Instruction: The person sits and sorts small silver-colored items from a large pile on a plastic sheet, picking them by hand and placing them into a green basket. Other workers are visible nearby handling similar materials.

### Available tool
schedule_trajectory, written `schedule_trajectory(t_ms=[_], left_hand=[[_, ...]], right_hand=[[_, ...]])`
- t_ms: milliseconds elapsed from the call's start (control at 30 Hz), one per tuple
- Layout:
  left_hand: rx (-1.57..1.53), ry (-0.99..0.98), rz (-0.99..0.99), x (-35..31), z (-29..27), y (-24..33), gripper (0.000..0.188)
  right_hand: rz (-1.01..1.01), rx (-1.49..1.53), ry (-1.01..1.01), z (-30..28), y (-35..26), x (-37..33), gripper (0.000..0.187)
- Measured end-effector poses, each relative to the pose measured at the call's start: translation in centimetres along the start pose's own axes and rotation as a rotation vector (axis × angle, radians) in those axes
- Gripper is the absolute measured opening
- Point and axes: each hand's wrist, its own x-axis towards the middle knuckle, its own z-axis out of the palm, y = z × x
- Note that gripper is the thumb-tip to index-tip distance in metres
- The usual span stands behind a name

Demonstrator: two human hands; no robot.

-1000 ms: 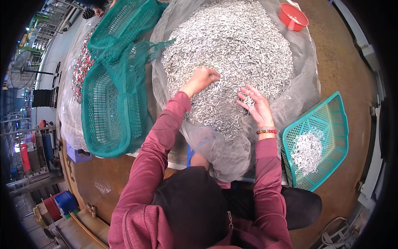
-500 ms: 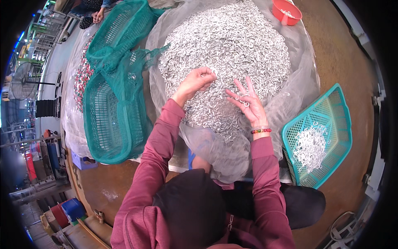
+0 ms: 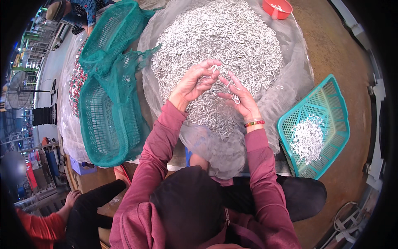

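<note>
A broad heap of small silver-white looped hooks (image 3: 248, 45) lies before me. Over its near middle, my left hand (image 3: 192, 83) pinches one white looped hook (image 3: 214, 67) between thumb and fingertips. Close beside it, my right hand (image 3: 244, 99) has its fingers partly curled, with a few hooks (image 3: 236, 98) hanging from them against the palm. The two sets of fingertips are almost meeting. A beaded bracelet is on my right wrist. To the right, a green plastic basket (image 3: 338, 137) contains a pile of similar white hooks (image 3: 307, 140).
Sheer white netting (image 3: 224, 155) lies under the heap. Two green baskets with green mesh (image 3: 105, 128) stand at the left, beside red and white small pieces (image 3: 77, 83). A red scoop (image 3: 277, 10) is at the far right. Another person's red sleeve (image 3: 43, 228) shows at lower left.
My left hand has moved closer to my right and now shows a hook at its fingertips. My right fingers have curled in. A person in red has appeared at lower left.
</note>
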Motion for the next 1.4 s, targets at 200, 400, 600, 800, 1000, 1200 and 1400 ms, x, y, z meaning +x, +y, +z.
schedule_trajectory(t_ms=[200, 400, 600, 800, 1000, 1200, 1400], left_hand=[[-0.054, 0.230, 0.014, -0.3, -1.4, -2.2, 0.020], [0.514, 0.279, -0.098, 0.3, -1.2, -3.3, 0.022], [0.632, 0.323, -0.053, 0.2, -2.0, -3.4, 0.027], [0.680, 0.189, -0.216, -0.6, -1.9, -5.6, 0.027], [1.119, 0.339, 0.147, -1.4, -1.6, -6.5, 0.017], [1.106, 0.449, 0.316, -1.6, -0.9, -4.3, 0.016], [1.652, 0.147, 0.220, -2.0, 2.2, -2.0, 0.026]], right_hand=[[-0.035, 0.389, -0.041, 0.6, 0.8, -0.6, 0.058], [-0.029, 0.518, -0.193, -0.7, 1.0, -0.2, 0.063], [-0.115, 0.292, -0.064, -1.7, 1.0, -0.2, 0.097], [-0.121, 0.286, -0.310, 1.3, -0.4, -0.8, 0.100], [-0.052, -0.144, -0.151, 1.2, -2.8, -1.2, 0.096], [-0.014, -0.070, -0.010, 0.2, -0.6, 0.2, 0.072], [0.061, 0.509, -0.018, 1.6, 2.3, 0.9, 0.053]])
